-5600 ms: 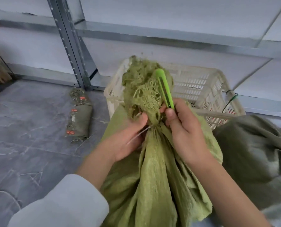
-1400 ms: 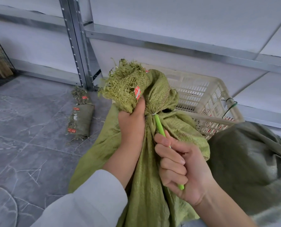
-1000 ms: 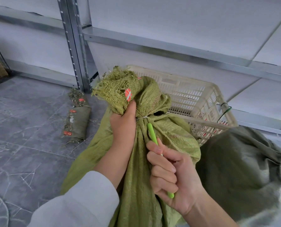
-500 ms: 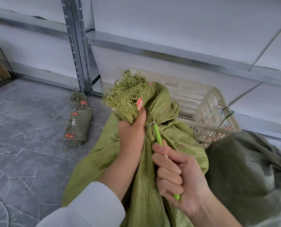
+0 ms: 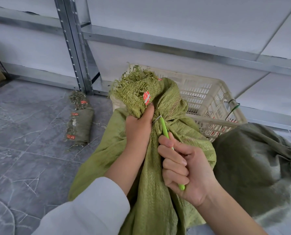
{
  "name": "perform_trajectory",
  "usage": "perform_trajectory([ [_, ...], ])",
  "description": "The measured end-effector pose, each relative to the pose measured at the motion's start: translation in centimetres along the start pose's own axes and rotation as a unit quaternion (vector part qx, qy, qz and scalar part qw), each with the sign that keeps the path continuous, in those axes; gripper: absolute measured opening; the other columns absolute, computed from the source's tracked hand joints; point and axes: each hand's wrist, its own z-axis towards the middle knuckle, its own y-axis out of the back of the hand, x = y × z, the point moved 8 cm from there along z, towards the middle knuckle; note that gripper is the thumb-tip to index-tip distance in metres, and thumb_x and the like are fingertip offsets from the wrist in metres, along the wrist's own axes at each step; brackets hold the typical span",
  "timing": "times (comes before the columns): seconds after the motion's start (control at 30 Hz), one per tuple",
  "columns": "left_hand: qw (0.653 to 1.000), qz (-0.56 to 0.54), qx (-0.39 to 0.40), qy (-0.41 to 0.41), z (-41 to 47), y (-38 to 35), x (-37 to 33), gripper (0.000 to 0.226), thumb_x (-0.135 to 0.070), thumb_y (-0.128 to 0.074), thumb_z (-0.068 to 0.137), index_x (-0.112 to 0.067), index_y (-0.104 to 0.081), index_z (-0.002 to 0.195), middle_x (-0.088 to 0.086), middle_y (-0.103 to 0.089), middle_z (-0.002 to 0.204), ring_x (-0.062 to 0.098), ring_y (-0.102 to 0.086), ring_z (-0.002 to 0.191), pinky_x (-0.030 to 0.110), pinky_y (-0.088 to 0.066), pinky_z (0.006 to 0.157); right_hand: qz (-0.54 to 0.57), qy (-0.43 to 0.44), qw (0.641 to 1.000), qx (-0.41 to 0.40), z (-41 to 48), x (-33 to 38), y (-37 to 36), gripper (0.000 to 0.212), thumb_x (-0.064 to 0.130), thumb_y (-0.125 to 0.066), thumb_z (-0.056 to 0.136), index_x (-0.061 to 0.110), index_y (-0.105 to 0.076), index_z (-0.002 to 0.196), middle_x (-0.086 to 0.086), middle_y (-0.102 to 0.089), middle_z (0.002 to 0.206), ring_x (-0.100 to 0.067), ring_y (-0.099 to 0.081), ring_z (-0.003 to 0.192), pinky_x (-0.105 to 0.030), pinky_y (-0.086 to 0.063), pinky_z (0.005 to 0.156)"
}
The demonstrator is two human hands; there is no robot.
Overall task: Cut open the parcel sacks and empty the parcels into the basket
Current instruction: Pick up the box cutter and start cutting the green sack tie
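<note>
A grey marble-patterned floor (image 5: pixel 26 150) runs up to bare metal shelving (image 5: pixel 77 48) along a pale wall, and a cream slatted basket (image 5: pixel 209 97) stands on the floor just behind the work. In front of it a light green woven sack (image 5: pixel 151 192) stands upright, its frayed mouth bunched and bound by a thin white tie (image 5: pixel 156 118). The left hand (image 5: pixel 138 128) is clenched around the neck of the sack just under the frayed top, holding it steady. The right hand (image 5: pixel 183 168) is fisted around a slim green cutter (image 5: pixel 165 131), whose tip sits against the tie. The step in hand appears to be severing that tie; the sack remains closed and no parcels show. The next move likely calls for a short, controlled pull of the blade through the tie, away from the left fingers close beside it. A darker green sack (image 5: pixel 253 167) lies to the right, and a rolled-up sack (image 5: pixel 79 122) rests on the floor to the left.
</note>
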Motion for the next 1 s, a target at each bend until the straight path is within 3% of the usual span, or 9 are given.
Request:
perform_trajectory([
  [0.13, 1.0, 0.005, 0.01, 0.005, 0.6, -0.4, 0.2, 0.027, -0.017, -0.066, 0.089, -0.031, -0.06, 0.067, -0.037, -0.058, 0.052, -0.026, -0.051, 0.054, -0.004, -0.036, 0.054, 0.007, 0.012, 1.0, 0.002, 0.0, -0.1, -0.1, 0.027, 0.024, -0.035, 0.102, 0.012, -0.047, 0.081, 0.006, -0.024, 0.052, -0.006, -0.015, 0.035, -0.017, -0.007, 0.03],
  [0.4, 1.0, -0.01, -0.006, 0.018, 1.3, -0.1, 0.7, 0.026, -0.009, -0.064, 0.089, -0.026, -0.061, 0.069, -0.029, -0.06, 0.052, -0.021, -0.052, 0.051, -0.001, -0.038, 0.049, 0.02, 0.006, 1.0, -0.006, 0.2, -0.7, 0.2, 0.026, 0.021, -0.034, 0.101, 0.012, -0.044, 0.08, 0.005, -0.022, 0.051, -0.007, -0.012, 0.035, -0.017, -0.002, 0.031],
  [0.53, 0.999, -0.033, -0.017, 0.026, 1.6, 0.1, 1.1, 0.023, -0.01, -0.064, 0.088, -0.027, -0.062, 0.072, -0.025, -0.061, 0.071, -0.023, -0.052, 0.052, -0.002, -0.038, 0.05, 0.031, -0.005, 1.0, -0.002, 0.3, -1.2, 0.0, 0.027, 0.021, -0.031, 0.102, 0.012, -0.044, 0.08, 0.005, -0.022, 0.051, -0.007, -0.011, 0.035, -0.017, -0.003, 0.031],
  [0.7, 0.999, -0.022, -0.025, 0.035, 1.9, 0.3, 1.8, 0.021, -0.009, -0.065, 0.087, -0.023, -0.064, 0.071, -0.026, -0.063, 0.062, -0.02, -0.054, 0.053, 0.003, -0.041, 0.052, 0.036, -0.005, 0.999, -0.004, 0.0, -1.4, -0.3, 0.026, 0.02, -0.031, 0.102, 0.012, -0.044, 0.08, 0.005, -0.022, 0.051, -0.008, -0.014, 0.035, -0.017, -0.005, 0.03],
  [0.8, 0.996, -0.014, -0.05, 0.076, 1.8, 1.5, 2.7, 0.008, -0.012, -0.063, 0.089, -0.015, -0.07, 0.09, -0.012, -0.069, 0.089, -0.001, -0.063, 0.081, 0.011, -0.044, 0.063, 0.031, 0.003, 0.999, 0.032, -0.3, -1.1, -1.5, 0.024, 0.02, -0.031, 0.101, 0.012, -0.042, 0.081, 0.005, -0.022, 0.051, -0.007, -0.01, 0.034, -0.019, -0.005, 0.03],
  [0.87, 0.99, 0.001, -0.092, 0.111, 2.3, 3.6, 3.6, 0.029, -0.016, -0.061, 0.091, -0.004, -0.064, 0.118, 0.004, -0.065, 0.118, 0.014, -0.058, 0.109, 0.016, -0.041, 0.079, -0.018, 0.026, 0.996, 0.081, -0.8, -0.4, -2.8, 0.031, 0.026, -0.022, 0.103, 0.014, -0.043, 0.084, 0.005, -0.023, 0.052, -0.005, -0.008, 0.035, -0.019, -0.007, 0.031],
  [0.93, 0.985, -0.012, -0.109, 0.131, 2.8, 5.0, 4.1, 0.037, -0.019, -0.062, 0.09, -0.004, -0.06, 0.124, 0.006, -0.061, 0.126, 0.016, -0.055, 0.11, 0.018, -0.04, 0.079, -0.047, 0.037, 0.994, 0.096, -1.3, 0.5, -3.4, 0.034, 0.029, -0.019, 0.105, 0.015, -0.043, 0.084, 0.006, -0.023, 0.052, -0.006, -0.011, 0.036, -0.02, -0.01, 0.032],
  [1.0, 0.987, -0.019, -0.081, 0.134, 2.5, 4.0, 3.6, 0.041, -0.024, -0.065, 0.088, -0.008, -0.059, 0.125, 0.001, -0.062, 0.12, 0.014, -0.054, 0.103, 0.016, -0.038, 0.077, -0.055, 0.069, 0.994, 0.067, -1.6, 1.8, -2.9, 0.032, 0.027, -0.027, 0.106, 0.015, -0.044, 0.082, 0.007, -0.021, 0.053, -0.006, -0.012, 0.037, -0.019, -0.011, 0.033],
])
